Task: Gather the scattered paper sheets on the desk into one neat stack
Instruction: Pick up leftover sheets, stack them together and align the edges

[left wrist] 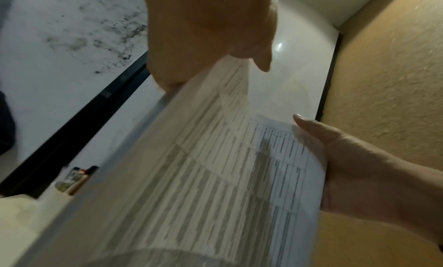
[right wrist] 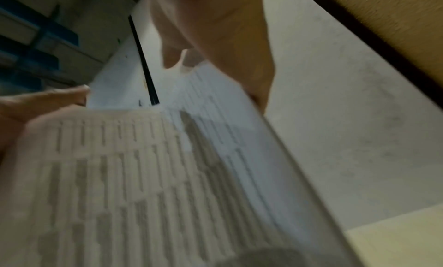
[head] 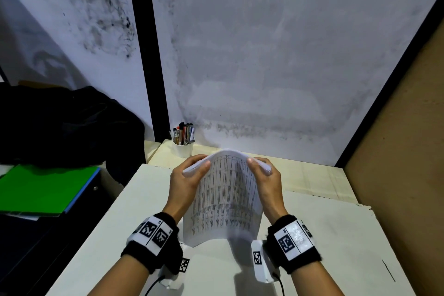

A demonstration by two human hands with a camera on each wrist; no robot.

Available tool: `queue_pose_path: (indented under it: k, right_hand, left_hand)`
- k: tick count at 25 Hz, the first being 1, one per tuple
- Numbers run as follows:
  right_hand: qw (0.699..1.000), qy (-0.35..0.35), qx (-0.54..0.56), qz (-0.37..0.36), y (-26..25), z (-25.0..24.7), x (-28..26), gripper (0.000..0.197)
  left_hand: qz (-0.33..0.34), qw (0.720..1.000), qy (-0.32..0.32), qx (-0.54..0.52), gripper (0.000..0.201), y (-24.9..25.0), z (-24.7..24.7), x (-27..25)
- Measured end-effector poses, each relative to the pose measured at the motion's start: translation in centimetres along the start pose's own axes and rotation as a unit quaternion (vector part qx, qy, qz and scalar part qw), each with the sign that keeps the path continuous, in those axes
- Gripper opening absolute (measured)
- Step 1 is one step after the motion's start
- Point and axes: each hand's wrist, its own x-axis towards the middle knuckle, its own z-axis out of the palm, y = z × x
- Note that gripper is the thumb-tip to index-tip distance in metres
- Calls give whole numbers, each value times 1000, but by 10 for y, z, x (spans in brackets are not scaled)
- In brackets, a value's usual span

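The sheets (head: 224, 197) are standing nearly upright above the middle of the counter (head: 336, 235), printed tables facing the person, the top edge bowing away toward the far wall. Their lower edge is blurred, and whether it is touching the counter cannot be told. The left hand (head: 185, 181) is gripping the upper left edge, thumb on the near face and fingers (head: 195, 160) curling behind. The right hand (head: 264, 180) is doing the same on the upper right edge. Both wrist views are showing the printed face close up, with a thumb pressing on it at each side.

No loose sheet is showing on the counter, so gathering is probably done and the squaring step is likely in hand: the bundle held on edge to even it up. The next move probably calls for loosening the grip a little, tapping the lower edge on the counter until the edges line up, then laying the stack flat.

A cup of pens (head: 183, 143) is standing at the far left of the counter, and a green folder (head: 45, 188) is lying off to the left.
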Motion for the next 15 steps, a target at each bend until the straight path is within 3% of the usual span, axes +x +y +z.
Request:
queue_pose_path:
  k: [2,4,6,8,10,13,15]
  right_hand:
    - [999,-47,-10,17,11,-5,-4,10]
    - [999,-40,-13,27,13,-12,-9,4]
    - [999,-44,5,12,8,-19,-10,7]
    - [998,-69,11,-4,3,-26,-11,8]
    - [996,-89,-9,-7,4,-27,-12,13]
    - [995,-96,-28,-2,5,-23,-15,16]
    - [997,-79,-12,-1,0,-25,-15,16]
  left_hand:
    - [-44,999,-24,-1,17,-10,-6,-1]
    - [-78,997,-20,-14,34,-11,-13,-1]
    - [-62,997,-32,-32,55,-6,-25,2]
    - [-38,996,-73,-39,50,0,-36,4]
    - [-61,991,-113,-19,44,-1,-40,1]
    - [-86,990,-111,-4,34,-10,-40,-1]
    - [-84,990,-112,-7,17,-4,-41,5]
